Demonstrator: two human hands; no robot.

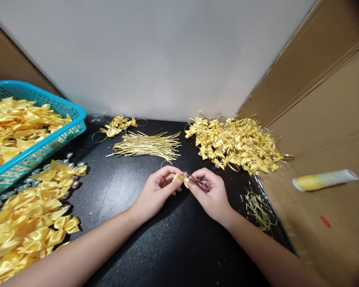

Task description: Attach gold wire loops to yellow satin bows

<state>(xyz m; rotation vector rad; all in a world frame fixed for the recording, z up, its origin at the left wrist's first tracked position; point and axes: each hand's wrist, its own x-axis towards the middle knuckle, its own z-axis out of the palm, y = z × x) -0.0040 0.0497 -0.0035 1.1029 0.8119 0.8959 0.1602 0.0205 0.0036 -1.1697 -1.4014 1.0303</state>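
Note:
My left hand [160,187] is closed, pinching a small yellow ribbon bow [186,182] between thumb and fingers. A thin gold loop [166,162] rises just behind these fingers. My right hand [211,191] is closed around a small narrow tool [201,184] with a dark tip and purplish handle. Its tip touches or nearly touches the bow, beside a small silvery bead [185,174]. The fingers partly cover the tool, so its exact kind cannot be made out. Beyond both hands lies a bundle of gold cords [146,146].
A blue basket [83,115] of yellow bows stands left. More bows [26,215] and silvery beads [26,181] lie beside it. Looped bows [119,124] lie at the back; a larger heap [233,143] sits right. Cord scraps [259,211] lie near the cardboard wall [326,131].

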